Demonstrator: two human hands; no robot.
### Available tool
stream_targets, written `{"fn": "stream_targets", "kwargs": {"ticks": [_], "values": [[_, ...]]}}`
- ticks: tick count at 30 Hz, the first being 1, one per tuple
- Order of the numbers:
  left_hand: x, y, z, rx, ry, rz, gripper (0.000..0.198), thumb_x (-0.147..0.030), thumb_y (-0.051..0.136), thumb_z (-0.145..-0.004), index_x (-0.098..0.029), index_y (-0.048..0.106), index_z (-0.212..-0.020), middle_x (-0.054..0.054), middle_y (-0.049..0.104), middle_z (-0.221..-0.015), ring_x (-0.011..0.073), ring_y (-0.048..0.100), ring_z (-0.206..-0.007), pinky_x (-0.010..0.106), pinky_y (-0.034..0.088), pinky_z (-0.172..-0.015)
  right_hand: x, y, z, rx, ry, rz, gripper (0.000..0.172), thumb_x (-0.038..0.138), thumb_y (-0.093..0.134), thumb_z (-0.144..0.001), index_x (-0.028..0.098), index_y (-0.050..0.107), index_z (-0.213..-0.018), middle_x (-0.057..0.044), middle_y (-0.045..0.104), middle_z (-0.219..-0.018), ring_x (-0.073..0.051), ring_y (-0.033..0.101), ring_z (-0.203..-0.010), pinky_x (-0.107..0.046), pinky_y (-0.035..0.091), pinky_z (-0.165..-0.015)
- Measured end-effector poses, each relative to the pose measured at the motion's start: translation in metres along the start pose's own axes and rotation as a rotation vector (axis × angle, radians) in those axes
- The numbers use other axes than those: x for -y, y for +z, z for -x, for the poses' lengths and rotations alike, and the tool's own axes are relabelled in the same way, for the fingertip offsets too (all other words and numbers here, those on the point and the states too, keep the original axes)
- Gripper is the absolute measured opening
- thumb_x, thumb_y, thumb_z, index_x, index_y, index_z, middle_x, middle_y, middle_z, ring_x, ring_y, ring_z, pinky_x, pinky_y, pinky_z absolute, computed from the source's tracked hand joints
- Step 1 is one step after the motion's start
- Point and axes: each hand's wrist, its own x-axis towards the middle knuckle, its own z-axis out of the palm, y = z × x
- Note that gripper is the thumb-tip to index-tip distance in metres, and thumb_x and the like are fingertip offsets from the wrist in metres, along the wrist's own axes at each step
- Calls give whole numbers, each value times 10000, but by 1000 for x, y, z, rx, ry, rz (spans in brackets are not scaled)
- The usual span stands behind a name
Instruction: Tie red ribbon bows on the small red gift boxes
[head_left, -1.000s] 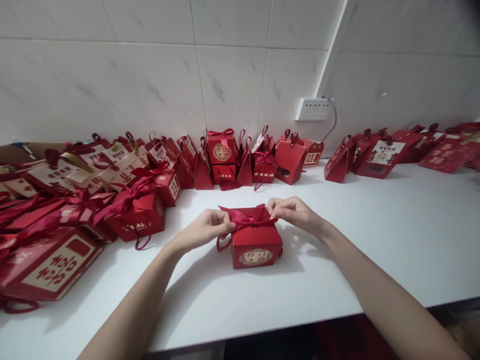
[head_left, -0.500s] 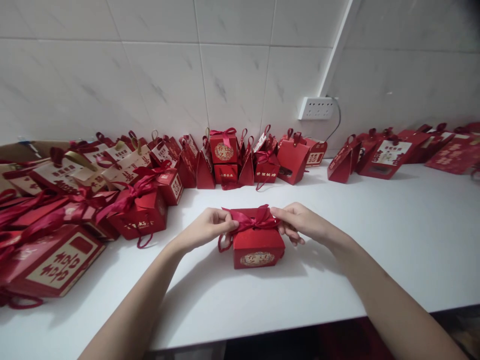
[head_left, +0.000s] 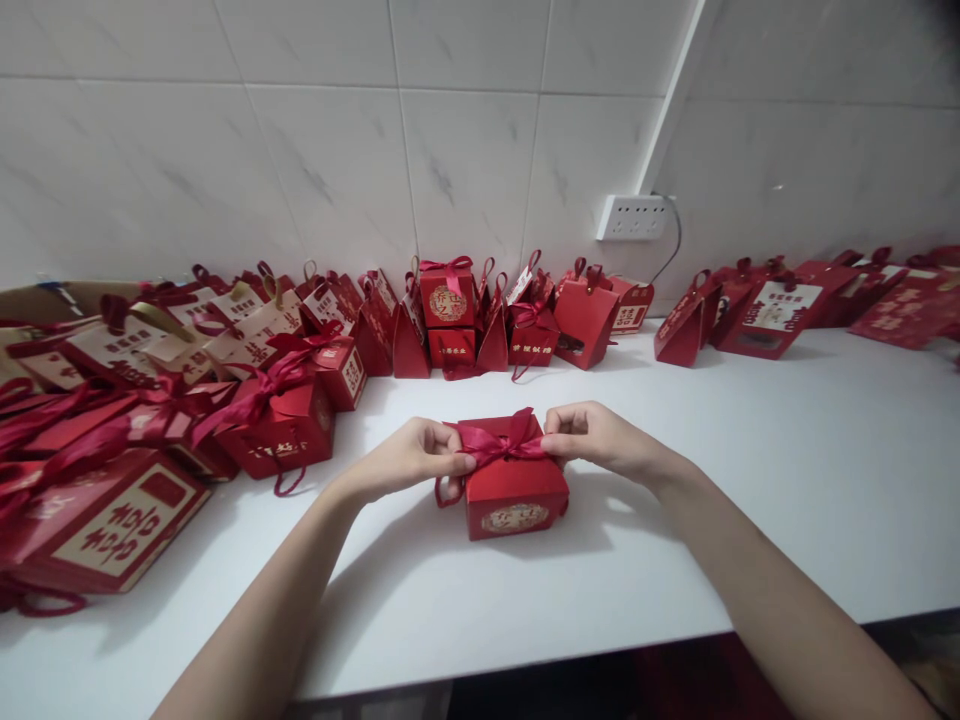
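A small red gift box [head_left: 517,490] with a gold printed medallion on its front stands on the white table [head_left: 622,590]. Across its top lies a crimson ribbon [head_left: 510,440] tied in a bow. My left hand [head_left: 420,455] pinches the bow's left side between thumb and fingers, and a cord handle hangs just beneath it. On the other side, my right hand [head_left: 592,437] has thumb and forefinger closed on the ribbon's right side. The other fingers of my right hand are curled in.
Several red gift boxes with ribbons [head_left: 270,420] crowd the left side. More boxes [head_left: 450,310] line the tiled wall [head_left: 322,170] at the back, and others [head_left: 772,310] stand at the back right. A white power strip [head_left: 634,217] is mounted on the wall. The table's front edge runs below my forearms.
My right hand's fingers have closed into a pinch on the ribbon, where they were looser and more spread. My left hand has kept its pinch, and the box has hardly shifted.
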Motion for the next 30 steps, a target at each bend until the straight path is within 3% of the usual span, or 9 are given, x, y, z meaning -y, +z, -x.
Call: {"fn": "stream_targets", "kwargs": {"ticks": [5, 11, 21, 23, 26, 28, 30], "values": [[3, -2, -2, 33, -13, 39, 312, -303, 739, -676, -147, 496, -556, -11, 631, -504, 79, 564, -482, 187, 412, -505, -11, -8, -5, 123, -7, -38, 360, 384, 782, -620, 131, 527, -599, 38, 549, -575, -52, 467, -535, -203, 344, -529], [6, -4, -4, 58, -6, 51, 347, -332, 758, -645, -147, 480, -552, -4, 625, -498, 91, 570, -481, 192, 415, -495, -17, -11, -9, 153, -3, -108, 406, 403, 798, -577, 132, 498, -554, 59, 494, -514, -37, 401, -483, -208, 278, -499], [7, -5, -4, 64, 18, 0, 388, -393, 735, -642, -162, 434, -560, -26, 538, -476, 90, 510, -471, 202, 337, -478, -27, -16, -17, 144, -8, -136, 410, 387, 808, -552, 142, 480, -533, 56, 500, -502, -48, 435, -481, -222, 329, -526], [8, -6, -4, -12, 66, -70, 392, -425, 684, -686, -167, 414, -568, -39, 499, -493, 76, 456, -480, 201, 297, -481, -27, -22, -17, 109, -14, -128, 393, 406, 792, -573, 142, 501, -553, 35, 529, -539, -69, 475, -522, -238, 362, -557], [5, -3, -4, -171, 157, -205, 404, -475, 655, -686, -180, 386, -622, -56, 434, -555, 75, 382, -522, 207, 260, -493, -22, -27, -17, -65, -64, -128, 381, 485, 719, -645, 148, 545, -613, 22, 530, -586, -94, 498, -575, -267, 403, -603], [0, 1, -1, -199, 123, -276, 419, -473, 693, -638, -193, 390, -713, -55, 447, -625, 88, 398, -554, 214, 292, -507, -18, -26, -17, -161, -63, -90, 350, 485, 685, -688, 151, 582, -698, 0, 565, -683, -114, 534, -662, -278, 430, -653], [-4, 5, 2, -167, 35, -318, 451, -446, 720, -613, -202, 394, -808, -38, 494, -719, 102, 446, -582, 233, 354, -531, -16, -21, -17, -152, -27, -40, 318, 459, 676, -715, 157, 608, -787, -32, 611, -834, -134, 571, -789, -281, 451, -715]]}}
